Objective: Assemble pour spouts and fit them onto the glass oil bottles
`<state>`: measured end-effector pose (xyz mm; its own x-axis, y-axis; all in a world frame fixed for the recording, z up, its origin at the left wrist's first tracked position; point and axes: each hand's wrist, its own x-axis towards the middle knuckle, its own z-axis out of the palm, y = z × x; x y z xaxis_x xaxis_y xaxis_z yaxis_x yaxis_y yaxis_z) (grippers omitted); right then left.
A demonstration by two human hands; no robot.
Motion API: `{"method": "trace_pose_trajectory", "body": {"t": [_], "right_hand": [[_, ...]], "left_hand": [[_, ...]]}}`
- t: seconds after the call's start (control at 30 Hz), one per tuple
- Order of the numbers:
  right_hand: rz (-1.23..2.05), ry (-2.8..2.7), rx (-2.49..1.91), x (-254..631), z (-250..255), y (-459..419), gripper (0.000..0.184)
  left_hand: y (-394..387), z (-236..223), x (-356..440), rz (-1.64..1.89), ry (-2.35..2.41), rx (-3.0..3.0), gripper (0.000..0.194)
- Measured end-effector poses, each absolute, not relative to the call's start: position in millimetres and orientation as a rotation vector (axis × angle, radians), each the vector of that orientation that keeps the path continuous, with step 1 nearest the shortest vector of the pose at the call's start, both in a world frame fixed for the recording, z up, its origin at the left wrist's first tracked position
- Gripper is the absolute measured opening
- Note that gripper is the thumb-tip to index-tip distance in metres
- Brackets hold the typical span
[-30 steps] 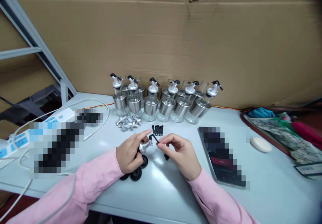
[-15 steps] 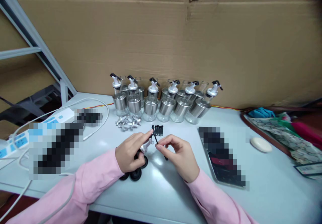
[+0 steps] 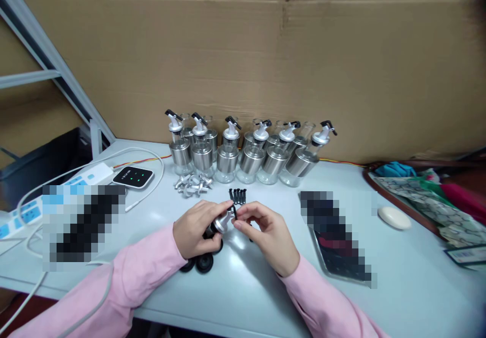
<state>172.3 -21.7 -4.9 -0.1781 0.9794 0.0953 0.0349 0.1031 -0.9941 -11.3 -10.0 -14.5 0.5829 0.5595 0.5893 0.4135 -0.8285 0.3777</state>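
Observation:
My left hand (image 3: 197, 229) is closed around a silver pourer spout (image 3: 223, 222) with a dark base. Between the thumb and fingers of my right hand (image 3: 268, 234) is a small black lever (image 3: 234, 212), held against the top of the spout. Several black round stoppers (image 3: 205, 262) lie below my left hand, partly hidden by it. Beyond my fingertips a row of black levers (image 3: 238, 196) lies on the table. To their left sits a pile of silver spout parts (image 3: 193, 185).
Glass bottles with steel bands (image 3: 228, 161) stand along the back, the front ones topped with pourers. At left are a power strip (image 3: 94, 174), a white cable and a small black device (image 3: 133, 177). A phone (image 3: 334, 257), a white oval object (image 3: 395, 218) and a bag (image 3: 436, 196) lie right.
The black lever has turned more upright and sits closer to the spout. My right fingers have moved slightly left and up, and the spout has tilted a little in my left hand.

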Motion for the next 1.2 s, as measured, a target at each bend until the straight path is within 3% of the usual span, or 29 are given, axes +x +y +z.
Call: {"method": "trace_pose_trajectory", "body": {"t": [1.2], "right_hand": [[1.378,-1.371,-1.117,173.6,-2.2,-21.5,0.014]], "left_hand": [[-8.7,-15.2,-9.5,1.074,0.749,2.658,0.068]]}}
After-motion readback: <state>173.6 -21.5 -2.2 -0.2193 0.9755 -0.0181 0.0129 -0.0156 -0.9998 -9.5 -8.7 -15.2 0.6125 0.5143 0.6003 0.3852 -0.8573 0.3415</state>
